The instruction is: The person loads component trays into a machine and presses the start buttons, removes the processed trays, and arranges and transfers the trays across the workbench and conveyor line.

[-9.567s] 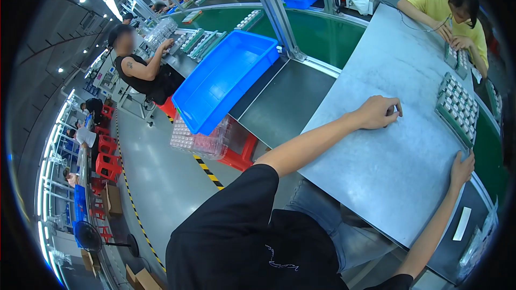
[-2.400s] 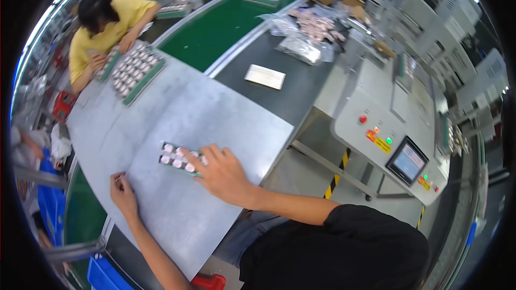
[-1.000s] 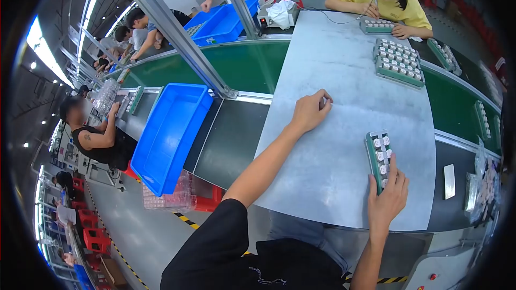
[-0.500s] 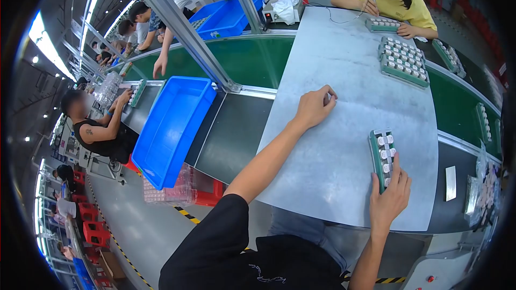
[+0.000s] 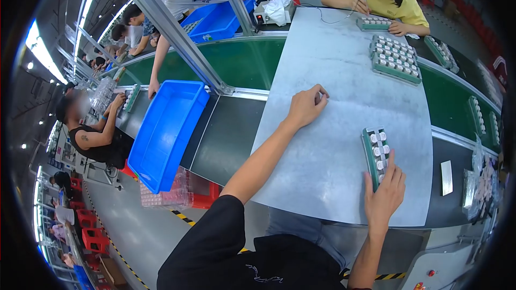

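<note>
My right hand [image 5: 386,196] holds the near end of a narrow green tray [image 5: 368,150], thumb on its left side and fingers along the right. White round-topped parts [image 5: 378,150] sit in a row in this tray, which lies on the grey tabletop; my hand hides its lower end. Further left, my left hand [image 5: 308,106] rests on the tabletop with its fingers curled in. Nothing shows in it. Beyond my right hand stands a block of similar filled trays [image 5: 396,59].
A person in yellow [image 5: 381,0] works at the table's far end with a pen-like tool over another tray [image 5: 373,23]. An empty blue bin [image 5: 166,134] stands at left, another person's hand [image 5: 154,87] at its far edge. A metal post [image 5: 177,37] rises beyond.
The other person's hand has come down to the blue bin's far edge. The whole view has shifted slightly; my hands and the green tray keep their places on the table.
</note>
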Available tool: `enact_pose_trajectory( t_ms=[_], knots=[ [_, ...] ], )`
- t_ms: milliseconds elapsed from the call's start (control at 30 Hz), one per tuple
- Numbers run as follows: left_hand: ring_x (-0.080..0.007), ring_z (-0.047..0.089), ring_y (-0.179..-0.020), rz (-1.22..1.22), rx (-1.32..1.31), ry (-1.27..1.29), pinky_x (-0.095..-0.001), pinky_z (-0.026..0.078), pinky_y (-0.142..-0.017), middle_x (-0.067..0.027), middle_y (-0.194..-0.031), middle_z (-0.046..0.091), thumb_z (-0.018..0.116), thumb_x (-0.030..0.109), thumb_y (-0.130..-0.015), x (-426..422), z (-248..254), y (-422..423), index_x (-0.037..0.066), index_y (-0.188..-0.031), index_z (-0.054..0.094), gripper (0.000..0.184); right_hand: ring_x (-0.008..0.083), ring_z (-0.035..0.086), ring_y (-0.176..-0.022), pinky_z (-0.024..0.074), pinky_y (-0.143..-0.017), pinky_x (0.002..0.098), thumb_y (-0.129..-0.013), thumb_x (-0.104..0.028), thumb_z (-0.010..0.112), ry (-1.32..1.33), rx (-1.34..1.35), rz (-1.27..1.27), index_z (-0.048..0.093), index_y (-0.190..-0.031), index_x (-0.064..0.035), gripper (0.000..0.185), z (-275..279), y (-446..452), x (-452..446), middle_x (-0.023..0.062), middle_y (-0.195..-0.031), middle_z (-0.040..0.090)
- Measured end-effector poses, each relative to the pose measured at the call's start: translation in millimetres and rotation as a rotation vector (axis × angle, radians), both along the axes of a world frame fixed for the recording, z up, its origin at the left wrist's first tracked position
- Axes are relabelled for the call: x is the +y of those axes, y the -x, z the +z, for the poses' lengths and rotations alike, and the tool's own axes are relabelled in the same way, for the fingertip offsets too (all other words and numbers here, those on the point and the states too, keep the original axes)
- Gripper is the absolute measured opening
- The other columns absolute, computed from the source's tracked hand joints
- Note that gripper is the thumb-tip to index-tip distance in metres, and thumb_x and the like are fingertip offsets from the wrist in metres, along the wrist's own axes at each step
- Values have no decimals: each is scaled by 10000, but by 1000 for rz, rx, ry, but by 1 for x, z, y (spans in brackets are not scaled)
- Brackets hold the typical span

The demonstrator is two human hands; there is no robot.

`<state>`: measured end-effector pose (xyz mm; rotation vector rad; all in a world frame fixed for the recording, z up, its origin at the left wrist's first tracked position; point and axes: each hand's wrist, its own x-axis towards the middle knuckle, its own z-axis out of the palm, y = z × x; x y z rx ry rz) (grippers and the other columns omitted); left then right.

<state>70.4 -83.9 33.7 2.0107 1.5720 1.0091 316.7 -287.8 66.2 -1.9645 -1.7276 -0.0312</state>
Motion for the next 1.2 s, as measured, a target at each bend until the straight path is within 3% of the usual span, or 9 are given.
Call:
enact_pose_trajectory(
  t_ms=[100, 167, 200, 267, 333, 400, 467, 900, 1200],
  knots=[
    [-292, 651, -673, 14, -39, -59, -415, 496, -649, -93, -694, 661, 658, 214, -886, 4, -8, 2, 107, -958, 686, 132, 412, 502, -1177, 393, -1007, 493, -916, -310, 705, 87, 98, 131, 392, -1499, 24, 741, 18, -6, -4, 247, -1304, 513],
    [-301, 652, -674, 14, -45, -78, -422, 495, -640, -103, -706, 666, 655, 226, -888, 7, -14, 2, 114, -963, 692, 140, 422, 492, -1202, 374, -1036, 511, -924, -300, 700, 34, 138, 195, 421, -1471, 25, 695, 34, -13, 1, 260, -1340, 499],
    [-303, 651, -667, 8, -16, -57, -424, 491, -628, -108, -700, 664, 649, 233, -896, 9, -15, 3, 124, -973, 698, 142, 414, 502, -1198, 401, -1012, 502, -937, -226, 678, -54, 35, 224, 505, -1401, -2, 544, 55, -12, 1, 236, -1366, 502],
    [-192, 623, -574, -13, 11, -75, -351, 464, -570, -92, -660, 667, 614, 184, -939, 12, -18, 3, 85, -996, 700, 143, 401, 547, -1139, 444, -967, 486, -888, -105, 665, -136, 246, 459, 614, -1269, -30, 392, 102, -9, 4, 197, -1291, 570],
    [-278, 650, -642, 4, 0, -48, -405, 482, -609, -105, -690, 668, 636, 243, -919, 10, -15, 2, 124, -969, 706, 147, 345, 601, -1021, 490, -831, 417, -759, -1, 650, -175, 306, 803, 696, -1102, -45, 349, 137, -9, 4, 139, -1129, 644],
    [-258, 646, -629, -7, 4, -38, -393, 478, -604, -97, -684, 669, 632, 239, -926, 10, -15, 3, 116, -967, 709, 151, 268, 641, -878, 487, -707, 342, -657, -79, 687, -271, 254, 1026, 764, -1002, -70, 353, 165, -1, -2, 96, -980, 702],
    [-242, 636, -615, 17, -39, -15, -383, 473, -604, -86, -666, 664, 628, 235, -932, 15, -23, 2, 112, -969, 710, 152, 205, 637, -755, 415, -583, 312, -561, -120, 695, -670, 295, 998, 784, -893, -114, 344, 174, 32, -14, 51, -855, 692],
    [-88, 528, -539, -93, -77, -31, -280, 396, -542, -18, -590, 583, 598, 156, -985, 12, -19, 3, 54, -1006, 684, 135, 201, 615, -726, 415, -577, 315, -575, -69, 675, -755, 257, 782, 777, -904, -107, 347, 161, -3, -42, 39, -782, 654],
    [-108, 517, -539, -57, -41, -2, -295, 399, -557, -43, -606, 579, 603, 166, -977, 7, -12, 0, 52, -1016, 688, 148, 198, 599, -704, 416, -572, 317, -586, -32, 660, -860, 281, 832, 772, -913, -101, 352, 165, -10, -31, 30, -727, 626]
  ],
)
